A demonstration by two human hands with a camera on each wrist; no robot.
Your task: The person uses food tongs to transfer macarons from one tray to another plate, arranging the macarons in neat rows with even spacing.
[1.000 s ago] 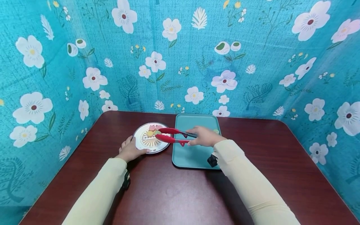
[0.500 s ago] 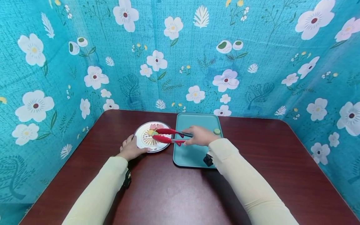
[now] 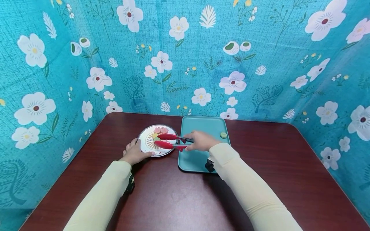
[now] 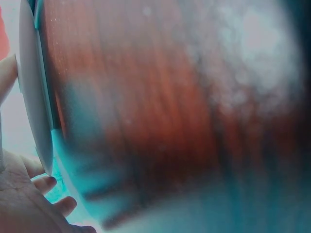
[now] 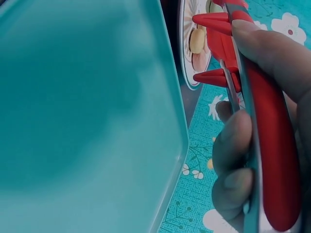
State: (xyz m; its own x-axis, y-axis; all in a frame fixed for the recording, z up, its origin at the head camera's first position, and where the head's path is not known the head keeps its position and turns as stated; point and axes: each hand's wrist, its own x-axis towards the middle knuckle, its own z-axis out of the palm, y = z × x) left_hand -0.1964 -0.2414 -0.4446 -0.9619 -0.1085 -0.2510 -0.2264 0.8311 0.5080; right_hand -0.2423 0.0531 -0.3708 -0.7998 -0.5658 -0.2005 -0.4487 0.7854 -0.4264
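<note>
In the head view my left hand [image 3: 135,153] holds the rim of a white patterned plate [image 3: 145,149], thumb at the front and fingers spread along its left side. My right hand [image 3: 201,141] grips red and steel tongs [image 3: 181,142], reaching left over the plate. The tong tips stand apart around a green macaron [image 3: 156,139]. Just behind it lies a yellow macaron [image 3: 155,135], and two pink macarons [image 3: 164,130] sit farther back. In the right wrist view, fingers and thumb wrap the red handle [image 5: 272,145]. The left wrist view shows the plate [image 4: 35,97] edge-on.
A teal tray [image 3: 193,162] lies right of the plate, under my right hand, with one green macaron [image 3: 223,135] near its right edge. Both stand on a dark red-brown table [image 3: 173,199]. A blue floral cloth [image 3: 185,64] hangs behind and at the sides.
My right hand has moved left with the tongs, bringing their tips over the green macaron on the plate. The tips are slightly closer together. My left hand stays at the plate's rim.
</note>
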